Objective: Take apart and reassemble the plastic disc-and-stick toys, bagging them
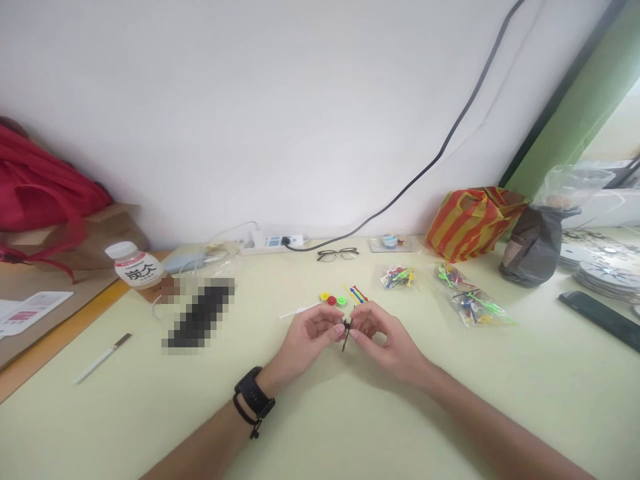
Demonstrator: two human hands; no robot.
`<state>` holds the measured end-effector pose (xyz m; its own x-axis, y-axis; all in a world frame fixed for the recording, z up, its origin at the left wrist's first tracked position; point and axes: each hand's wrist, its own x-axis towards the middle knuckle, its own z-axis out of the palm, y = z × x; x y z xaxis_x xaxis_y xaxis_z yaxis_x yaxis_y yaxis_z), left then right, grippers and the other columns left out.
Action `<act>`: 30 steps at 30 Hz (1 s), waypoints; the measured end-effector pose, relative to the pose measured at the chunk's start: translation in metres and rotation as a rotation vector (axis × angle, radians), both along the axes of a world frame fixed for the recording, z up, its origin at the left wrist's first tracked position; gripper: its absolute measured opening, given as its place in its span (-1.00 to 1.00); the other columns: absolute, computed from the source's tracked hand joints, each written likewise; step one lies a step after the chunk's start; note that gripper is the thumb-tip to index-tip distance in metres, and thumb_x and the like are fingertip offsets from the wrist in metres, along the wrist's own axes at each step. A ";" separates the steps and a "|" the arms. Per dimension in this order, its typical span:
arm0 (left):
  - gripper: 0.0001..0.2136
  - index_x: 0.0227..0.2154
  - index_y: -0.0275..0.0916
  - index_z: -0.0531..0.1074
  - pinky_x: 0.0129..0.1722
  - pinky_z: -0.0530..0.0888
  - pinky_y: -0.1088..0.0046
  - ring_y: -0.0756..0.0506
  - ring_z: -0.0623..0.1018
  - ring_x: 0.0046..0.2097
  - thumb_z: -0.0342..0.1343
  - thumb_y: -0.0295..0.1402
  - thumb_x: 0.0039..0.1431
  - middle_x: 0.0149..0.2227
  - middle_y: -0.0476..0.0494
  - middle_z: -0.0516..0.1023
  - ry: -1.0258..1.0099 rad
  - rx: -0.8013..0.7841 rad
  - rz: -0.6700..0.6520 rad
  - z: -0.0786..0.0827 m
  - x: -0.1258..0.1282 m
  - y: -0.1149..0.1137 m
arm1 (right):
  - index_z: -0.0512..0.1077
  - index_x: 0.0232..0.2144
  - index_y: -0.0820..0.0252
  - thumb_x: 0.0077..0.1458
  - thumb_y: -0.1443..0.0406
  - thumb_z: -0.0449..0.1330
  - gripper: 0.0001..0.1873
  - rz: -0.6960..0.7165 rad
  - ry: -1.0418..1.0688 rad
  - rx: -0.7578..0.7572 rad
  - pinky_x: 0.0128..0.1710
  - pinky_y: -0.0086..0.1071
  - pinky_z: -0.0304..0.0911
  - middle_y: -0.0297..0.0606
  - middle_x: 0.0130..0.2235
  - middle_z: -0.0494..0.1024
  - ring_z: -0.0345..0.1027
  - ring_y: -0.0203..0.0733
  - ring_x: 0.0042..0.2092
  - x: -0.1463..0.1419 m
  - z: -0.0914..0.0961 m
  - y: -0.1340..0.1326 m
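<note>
My left hand (307, 337) and my right hand (383, 337) meet above the pale yellow table (350, 427). Both pinch a small black plastic piece (346, 333) with a thin stem pointing down between the fingertips. My left wrist wears a black watch (254, 395). Just beyond the hands lie small yellow, red and green discs (332, 299), a few coloured sticks (356, 293) and a white stick (299, 311).
Two clear bags of coloured plastic parts (399, 276) (470, 301) lie to the right. Glasses (338, 253), a power strip (273, 242), a white bottle (136, 267), a pen (103, 358), a striped bag (473, 220) and a dark phone (600, 319) surround the spot.
</note>
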<state>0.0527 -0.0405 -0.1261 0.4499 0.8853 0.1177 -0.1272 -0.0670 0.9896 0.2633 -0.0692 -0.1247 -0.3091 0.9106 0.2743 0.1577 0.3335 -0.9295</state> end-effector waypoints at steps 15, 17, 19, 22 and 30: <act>-0.72 -0.14 -0.27 0.57 -0.11 0.57 0.33 -0.09 0.60 -0.21 0.38 -0.20 0.19 -0.23 -0.16 0.62 0.011 -0.037 0.043 -0.004 -0.001 0.001 | 0.41 -0.54 0.15 0.35 0.08 0.11 -0.55 0.023 -0.094 0.027 -0.38 -0.34 0.19 -0.36 -0.51 0.31 0.21 -0.28 -0.47 0.008 0.002 0.005; -0.71 -0.15 -0.27 0.57 -0.11 0.57 0.33 -0.09 0.60 -0.22 0.39 -0.19 0.18 -0.25 -0.16 0.63 0.014 -0.038 0.054 -0.003 -0.001 0.001 | 0.25 -0.69 0.16 0.38 0.03 0.06 -0.39 0.058 -0.103 0.010 -0.37 -0.32 0.16 -0.37 -0.59 0.22 0.17 -0.27 -0.48 0.010 0.005 0.007; -0.70 -0.15 -0.26 0.57 -0.11 0.58 0.32 -0.09 0.61 -0.22 0.39 -0.18 0.16 -0.26 -0.15 0.64 0.013 -0.041 0.058 -0.002 0.000 0.001 | 0.25 -0.63 0.15 0.35 -0.02 0.10 -0.42 0.003 -0.080 -0.006 -0.39 -0.34 0.13 -0.39 -0.56 0.23 0.15 -0.27 -0.46 0.010 0.005 0.008; -0.70 -0.16 -0.26 0.57 -0.09 0.58 0.31 -0.10 0.61 -0.20 0.40 -0.18 0.16 -0.25 -0.16 0.64 0.012 -0.040 0.056 0.000 0.000 0.001 | 0.31 -0.44 0.14 0.29 -0.04 0.19 -0.57 -0.028 -0.022 -0.068 -0.40 -0.38 0.16 -0.38 -0.45 0.37 0.21 -0.28 -0.43 0.006 0.003 0.007; -0.74 -0.13 -0.26 0.57 -0.09 0.59 0.36 -0.10 0.60 -0.14 0.35 -0.22 0.22 -0.19 -0.17 0.61 0.012 -0.019 0.030 -0.002 -0.001 0.001 | 0.32 0.07 0.07 0.33 0.13 0.18 -0.67 0.012 -0.007 -0.057 -0.27 -0.33 0.36 -0.24 -0.18 0.57 0.44 -0.22 -0.28 0.000 -0.003 0.002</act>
